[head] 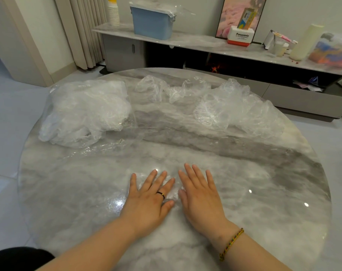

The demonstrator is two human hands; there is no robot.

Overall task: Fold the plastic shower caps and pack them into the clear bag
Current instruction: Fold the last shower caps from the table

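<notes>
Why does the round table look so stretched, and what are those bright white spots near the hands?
In the head view, the wide-angle lens bows the table and the shelf behind; the white spots are light reflections on glossy marble, one beside the left hand, two beyond the right hand.

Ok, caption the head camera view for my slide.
On the marble table, the left hand and right hand flatten a shower cap; clear bag and loose caps lie beyond.

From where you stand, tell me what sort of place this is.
Likely a home living room: a low cabinet along the wall, a framed picture on it, and floor-length curtains.
</notes>
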